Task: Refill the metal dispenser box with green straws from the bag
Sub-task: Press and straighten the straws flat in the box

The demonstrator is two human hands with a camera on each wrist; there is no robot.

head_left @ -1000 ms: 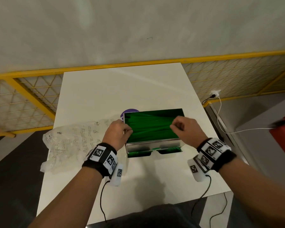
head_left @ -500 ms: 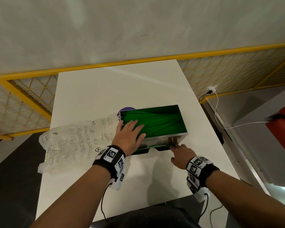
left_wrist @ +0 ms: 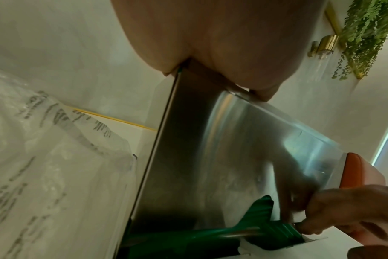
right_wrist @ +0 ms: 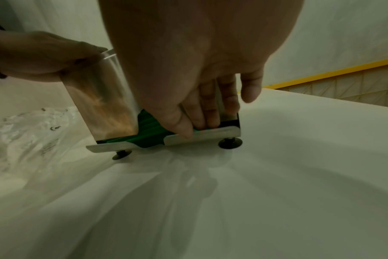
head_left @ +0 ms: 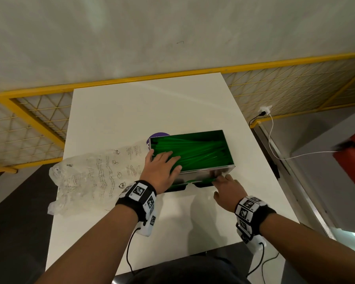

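White table (head_left: pixel 131 119) | grey wall (head_left: pixel 172 33) | yellow mesh railing (head_left: pixel 275 89), seemingly floor-level

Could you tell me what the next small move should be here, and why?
Probably the right hand should nudge the green straws level in the front slot, while the left hand steadies the metal dispenser box. The box looks full, and the bag lies flat.

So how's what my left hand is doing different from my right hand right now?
The left hand lies flat with straight fingers on the green straws at the open top of the metal dispenser box; the right hand reaches low, fingertips at the slot along the box's front bottom, where straw ends show. The left sits at the box's left end, the right near its right front corner. Both touch the box, and neither touches the plastic bag.
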